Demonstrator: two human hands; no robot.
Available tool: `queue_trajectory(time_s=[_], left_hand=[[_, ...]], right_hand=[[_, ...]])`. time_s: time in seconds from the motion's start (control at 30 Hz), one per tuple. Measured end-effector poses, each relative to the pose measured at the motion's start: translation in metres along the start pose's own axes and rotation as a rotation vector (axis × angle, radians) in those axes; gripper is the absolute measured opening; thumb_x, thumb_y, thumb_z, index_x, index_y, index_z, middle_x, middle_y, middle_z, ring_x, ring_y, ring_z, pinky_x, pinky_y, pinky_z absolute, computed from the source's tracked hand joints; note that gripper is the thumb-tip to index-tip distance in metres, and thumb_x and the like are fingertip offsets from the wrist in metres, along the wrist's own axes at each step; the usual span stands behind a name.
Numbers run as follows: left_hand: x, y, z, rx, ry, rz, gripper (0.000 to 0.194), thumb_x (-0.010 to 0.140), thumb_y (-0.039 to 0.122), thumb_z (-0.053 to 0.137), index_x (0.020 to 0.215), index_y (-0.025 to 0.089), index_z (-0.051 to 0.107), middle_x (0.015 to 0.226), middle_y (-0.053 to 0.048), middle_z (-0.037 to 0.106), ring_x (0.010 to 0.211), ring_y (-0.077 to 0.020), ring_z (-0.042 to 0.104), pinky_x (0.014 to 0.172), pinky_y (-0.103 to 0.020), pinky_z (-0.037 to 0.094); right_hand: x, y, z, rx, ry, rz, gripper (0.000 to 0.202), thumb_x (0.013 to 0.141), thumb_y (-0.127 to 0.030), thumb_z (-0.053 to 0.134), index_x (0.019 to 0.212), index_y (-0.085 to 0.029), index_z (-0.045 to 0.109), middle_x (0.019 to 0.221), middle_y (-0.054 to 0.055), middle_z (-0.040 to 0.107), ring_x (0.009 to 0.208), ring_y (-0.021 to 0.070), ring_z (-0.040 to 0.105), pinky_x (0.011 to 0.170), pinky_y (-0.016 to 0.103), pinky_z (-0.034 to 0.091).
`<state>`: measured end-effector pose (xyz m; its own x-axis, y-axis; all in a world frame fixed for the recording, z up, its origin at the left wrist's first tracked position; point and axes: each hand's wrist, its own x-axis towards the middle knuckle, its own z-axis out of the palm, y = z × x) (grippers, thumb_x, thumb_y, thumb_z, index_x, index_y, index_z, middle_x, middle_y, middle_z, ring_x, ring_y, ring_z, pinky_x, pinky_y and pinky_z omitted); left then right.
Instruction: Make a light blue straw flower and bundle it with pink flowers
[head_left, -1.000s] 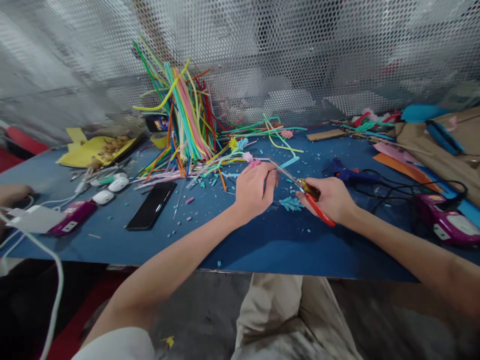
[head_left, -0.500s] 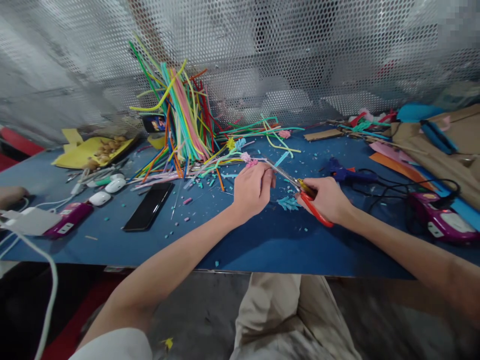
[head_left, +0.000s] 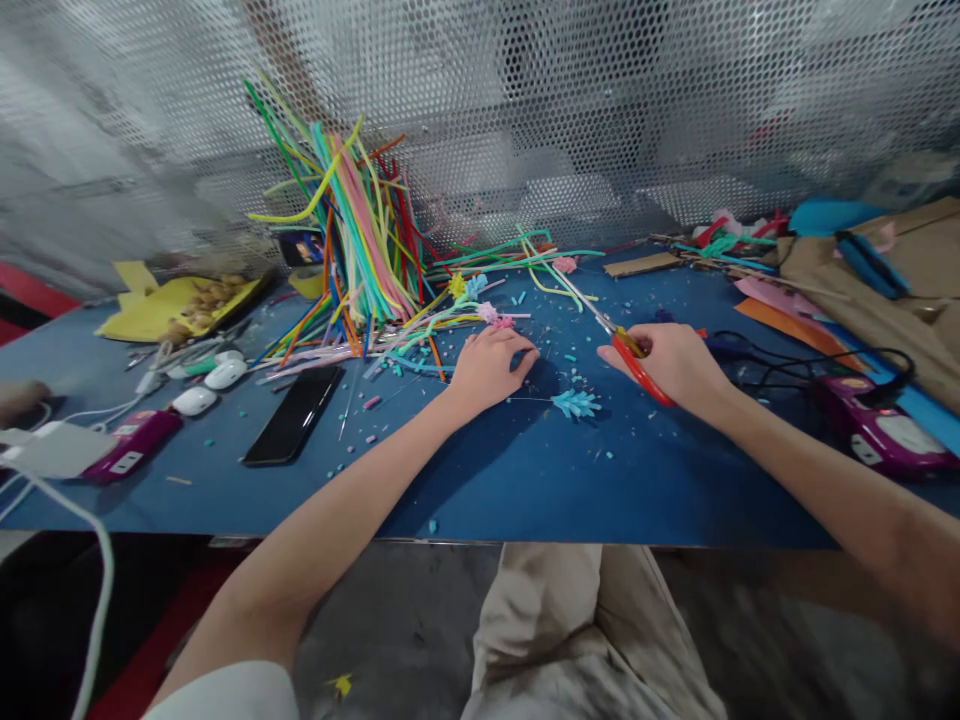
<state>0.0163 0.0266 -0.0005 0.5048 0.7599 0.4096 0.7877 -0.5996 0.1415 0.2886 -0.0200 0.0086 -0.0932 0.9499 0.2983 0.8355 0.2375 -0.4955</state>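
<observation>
In my right hand (head_left: 675, 365) is a pair of scissors (head_left: 634, 365) with red-orange handles, its blades angled up and left above the table. My left hand (head_left: 491, 365) rests low over the tabletop, palm down, its fingers loosely curved and no held thing showing. Small pink (head_left: 504, 322) and lilac (head_left: 487, 312) fuzzy flowers lie just past its fingertips. Between the two hands lies a light-blue fuzzy sprig (head_left: 576, 403) on a thin wire stem, which runs toward my left hand. Little blue cut scraps (head_left: 571, 358) are scattered around it.
A tall bundle of coloured pipe cleaners (head_left: 360, 230) stands at the back left. A black phone (head_left: 292, 418), a purple power strip (head_left: 139, 445) and white cables lie left. At right are another purple power strip (head_left: 885, 430), black cords and coloured paper strips (head_left: 795, 335).
The scissors have moved up and right, away from my left hand. The light-blue strip between the blades and my left hand no longer shows there. My left hand has shifted slightly left, its fingers loosened.
</observation>
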Motion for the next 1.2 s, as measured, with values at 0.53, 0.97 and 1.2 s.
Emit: queue_trajectory(time_s=[0.53, 0.97, 1.2], left_hand=[[0.104, -0.064, 0.017, 0.234, -0.108, -0.331, 0.032, 0.096, 0.032, 0.047, 0.107, 0.022, 0.075, 0.112, -0.013, 0.073, 0.112, -0.0324, 0.061, 0.097, -0.046, 0.044], [0.136, -0.059, 0.037, 0.206, -0.172, -0.311, 0.035, 0.102, 0.03, 0.045, 0.126, 0.01, 0.061, 0.125, -0.022, 0.067, 0.122, -0.0328, 0.059, 0.102, -0.043, 0.042], [0.1, -0.009, 0.012, -0.084, -0.021, 0.083, 0.02, 0.102, 0.028, 0.051, 0.116, 0.02, 0.062, 0.107, -0.006, 0.074, 0.1, -0.0207, 0.065, 0.088, -0.03, 0.045]], right_hand=[[0.01, 0.016, 0.01, -0.13, -0.129, -0.149, 0.036, 0.089, -0.045, 0.062, 0.112, -0.018, 0.07, 0.095, 0.009, 0.074, 0.08, 0.0234, 0.066, 0.073, 0.036, 0.048], [0.009, 0.007, 0.006, 0.086, 0.031, -0.214, 0.022, 0.092, -0.039, 0.06, 0.095, -0.022, 0.074, 0.089, 0.006, 0.069, 0.072, 0.0175, 0.058, 0.07, 0.033, 0.046], [0.007, 0.006, 0.009, 0.222, 0.157, -0.235, 0.034, 0.092, -0.041, 0.062, 0.121, -0.022, 0.065, 0.103, 0.007, 0.069, 0.07, 0.0171, 0.058, 0.074, 0.037, 0.052]])
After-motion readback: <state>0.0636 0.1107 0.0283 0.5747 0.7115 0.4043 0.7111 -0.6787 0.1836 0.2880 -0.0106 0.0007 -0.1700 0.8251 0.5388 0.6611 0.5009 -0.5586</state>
